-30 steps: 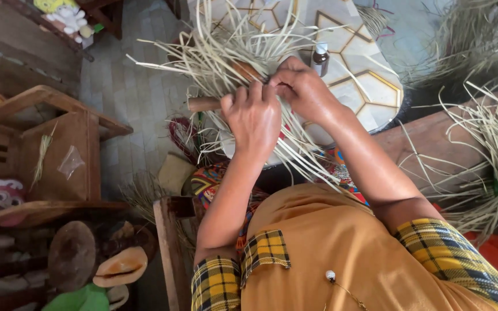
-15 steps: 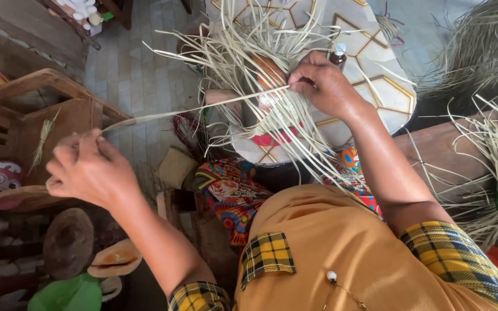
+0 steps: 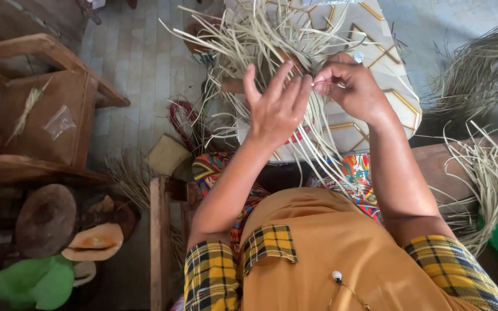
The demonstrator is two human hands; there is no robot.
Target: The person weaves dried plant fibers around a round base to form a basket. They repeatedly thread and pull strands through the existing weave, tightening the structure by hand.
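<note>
Straw strands (image 3: 272,40): right hand (image 3: 355,89) grip pinches one strand; left hand (image 3: 275,109) open, fingers spread, touching strands.

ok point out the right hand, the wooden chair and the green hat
right hand (image 3: 357,89), head view, back of the hand
wooden chair (image 3: 47,115), head view, seat
green hat (image 3: 33,282), head view, crown

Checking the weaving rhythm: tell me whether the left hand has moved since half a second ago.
Yes. The left hand has swung back in from out near the wooden chair to the straw bundle, beside the right hand.
</note>
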